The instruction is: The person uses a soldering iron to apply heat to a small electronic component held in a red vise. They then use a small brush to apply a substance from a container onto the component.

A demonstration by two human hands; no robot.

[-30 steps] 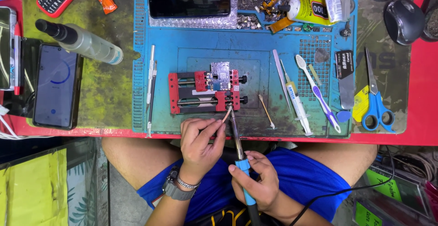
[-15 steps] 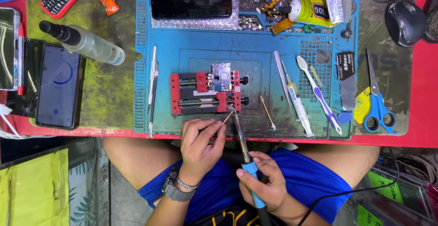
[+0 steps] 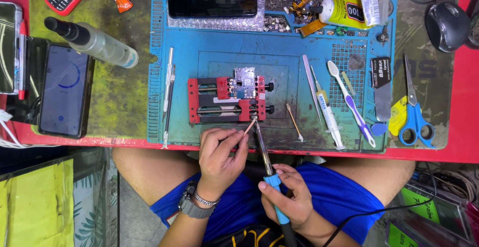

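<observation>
My left hand [image 3: 219,158] pinches a thin copper-coloured strip [image 3: 250,126] at the near edge of the blue work mat [image 3: 209,52]. My right hand [image 3: 289,197] grips the blue handle of a soldering iron [image 3: 264,152]. The iron's tip meets the strip's end just in front of the red clamp fixture [image 3: 227,100]. A small circuit board [image 3: 244,82] sits clamped in that fixture, apart from both hands.
On the mat lie tweezers [image 3: 310,85], a syringe [image 3: 327,115], a toothbrush [image 3: 349,100], a cotton swab [image 3: 294,122] and a glue tube [image 3: 344,10]. Scissors [image 3: 414,107] and a mouse [image 3: 446,20] lie right; a spray bottle [image 3: 92,42] and phones [image 3: 65,90] left.
Both hands have crept slightly toward the clamp fixture. The iron's tip and the strip's end stay together in front of it.
</observation>
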